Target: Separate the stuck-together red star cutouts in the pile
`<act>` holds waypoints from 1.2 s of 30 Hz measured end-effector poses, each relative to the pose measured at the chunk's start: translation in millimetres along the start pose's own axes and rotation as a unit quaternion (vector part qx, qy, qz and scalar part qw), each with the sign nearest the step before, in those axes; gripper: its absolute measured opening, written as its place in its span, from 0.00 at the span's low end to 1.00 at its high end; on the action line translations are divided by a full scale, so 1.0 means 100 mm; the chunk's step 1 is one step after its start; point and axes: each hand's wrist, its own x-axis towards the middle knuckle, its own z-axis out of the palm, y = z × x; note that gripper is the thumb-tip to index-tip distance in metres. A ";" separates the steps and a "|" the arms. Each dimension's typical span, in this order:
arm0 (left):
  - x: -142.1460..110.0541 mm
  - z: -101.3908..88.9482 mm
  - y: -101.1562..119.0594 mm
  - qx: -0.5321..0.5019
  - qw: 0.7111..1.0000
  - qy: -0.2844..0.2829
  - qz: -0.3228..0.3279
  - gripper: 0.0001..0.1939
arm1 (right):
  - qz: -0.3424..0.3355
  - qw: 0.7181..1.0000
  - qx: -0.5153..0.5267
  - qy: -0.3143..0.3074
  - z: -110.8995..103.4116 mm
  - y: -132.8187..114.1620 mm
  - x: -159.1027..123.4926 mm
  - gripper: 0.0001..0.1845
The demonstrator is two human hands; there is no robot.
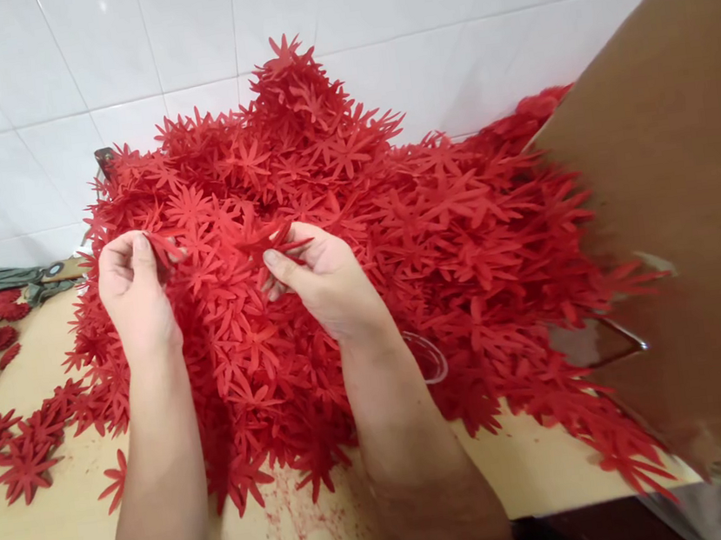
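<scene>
A big heap of red flower-shaped cutouts (250,336), each with several narrow petals, covers most of the table. Above its left part, my left hand (136,276) pinches a red petal piece (165,244) between thumb and fingers. My right hand (311,267) is closed on a red flower cutout (265,240), thumb on top, the petals sticking out to the left and right. The two hands are level with each other, a short gap apart. How many layers each hand grips cannot be made out against the red heap.
The pale tabletop (57,535) shows along the front, with loose red flowers (24,451) at left. A clear plastic ring (433,357) lies by my right forearm. A brown board (671,179) stands at right. Behind is a white tiled wall (111,55); green cloth (0,279) lies far left.
</scene>
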 end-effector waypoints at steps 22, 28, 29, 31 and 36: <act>-0.15 0.15 0.04 0.020 0.989 -0.143 -0.024 0.26 | -0.026 0.997 -0.047 0.057 0.01 0.11 0.03 0.21; -0.11 0.13 0.03 -0.005 0.998 -0.058 -0.011 0.16 | -0.023 0.997 -0.028 0.074 0.02 0.04 0.02 0.15; -0.10 0.13 0.04 -0.002 0.999 -0.048 -0.007 0.16 | -0.022 0.997 -0.025 0.072 0.02 0.04 0.02 0.14; -0.09 0.13 0.04 0.016 0.999 -0.041 0.013 0.15 | -0.021 0.998 -0.020 0.062 0.02 0.04 0.02 0.12; -0.09 0.10 0.02 0.115 0.989 -0.033 0.092 0.12 | -0.021 0.996 -0.047 0.066 0.05 0.07 0.02 0.13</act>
